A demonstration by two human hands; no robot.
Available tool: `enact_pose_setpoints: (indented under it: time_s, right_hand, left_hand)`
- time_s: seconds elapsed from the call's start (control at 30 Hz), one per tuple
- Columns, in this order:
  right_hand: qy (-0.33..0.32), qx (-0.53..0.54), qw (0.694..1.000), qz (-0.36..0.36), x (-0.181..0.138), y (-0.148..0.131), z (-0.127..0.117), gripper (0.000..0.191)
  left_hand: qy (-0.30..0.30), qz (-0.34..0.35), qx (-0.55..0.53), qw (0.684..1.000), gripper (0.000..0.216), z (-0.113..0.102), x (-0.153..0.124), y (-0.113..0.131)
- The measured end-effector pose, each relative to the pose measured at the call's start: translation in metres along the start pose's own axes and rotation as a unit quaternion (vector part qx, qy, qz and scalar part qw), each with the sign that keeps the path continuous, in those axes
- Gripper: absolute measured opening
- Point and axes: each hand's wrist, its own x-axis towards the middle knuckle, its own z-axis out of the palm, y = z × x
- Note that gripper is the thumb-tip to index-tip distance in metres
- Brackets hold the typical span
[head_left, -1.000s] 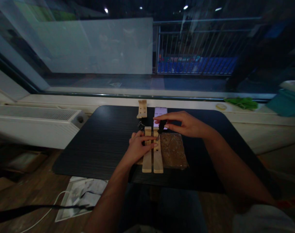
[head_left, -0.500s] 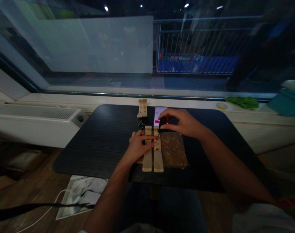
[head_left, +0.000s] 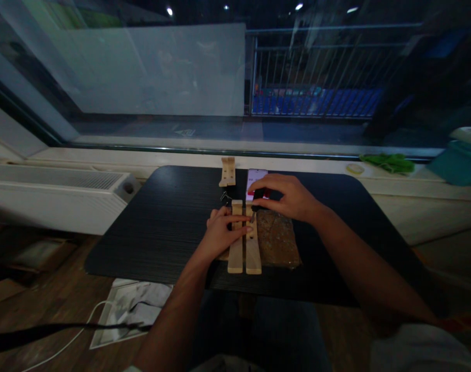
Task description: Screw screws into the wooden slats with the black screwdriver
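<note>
My right hand (head_left: 287,194) is closed round the black handle of a screwdriver (head_left: 257,196), whose tip points down at the right wooden piece (head_left: 253,256). Across the left wooden piece (head_left: 236,253) lies my left hand (head_left: 222,227), its index finger and thumb stretched out and apart. Those two fingertips rest on the right piece close to the screwdriver's tip. Both pale pieces lie side by side, with dark holes showing in the right one. Under them is a brown, plastic-wrapped slab (head_left: 277,240). Whether a screw sits at the tip is too small to tell.
Behind the slab, a lit phone (head_left: 257,178) lies on the black table (head_left: 142,222). Two more wooden pieces (head_left: 228,171) stand at the back edge, with small metal parts (head_left: 225,196) before them. Green leaves (head_left: 388,164) and a teal container (head_left: 460,160) are on the sill.
My right hand has turned and dipped slightly round the screwdriver handle, which now shows less of its length. The left hand and the wooden pieces have stayed in place.
</note>
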Motion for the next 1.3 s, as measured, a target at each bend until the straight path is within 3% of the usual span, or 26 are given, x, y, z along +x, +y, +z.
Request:
enact_pose_setpoints:
  time_s: [0.17, 0.33, 0.6, 0.87, 1.07, 1.3]
  right_hand:
    - [-0.034, 0.023, 0.999, -0.026, -0.001, -0.004, -0.011, 0.030]
    - [-0.057, 0.059, 0.996, 0.023, 0.000, -0.007, -0.016, 0.031]
    - [0.009, 0.024, 0.999, 0.027, 0.000, -0.001, -0.007, 0.018]
    - [0.040, -0.064, 0.996, 0.037, -0.001, 0.001, 0.002, 0.020]
    - [-0.010, -0.100, 0.995, -0.009, 0.001, -0.005, -0.005, 0.023]
    - [-0.062, -0.021, 0.998, -0.022, 0.000, -0.010, -0.019, 0.037]
  left_hand:
    - [-0.005, -0.008, -0.002, 1.000, 0.026, -0.002, 0.000, 0.003]
    - [0.000, -0.004, -0.002, 1.000, 0.027, 0.000, 0.001, -0.001]
    - [-0.001, -0.006, 0.003, 1.000, 0.027, 0.000, 0.001, 0.001]
    - [0.001, -0.001, 0.002, 1.000, 0.027, 0.000, 0.000, 0.000]
    - [0.006, -0.002, -0.005, 1.000, 0.027, 0.001, 0.000, -0.001]
    - [0.004, -0.001, -0.007, 1.000, 0.026, 0.001, 0.000, -0.002]
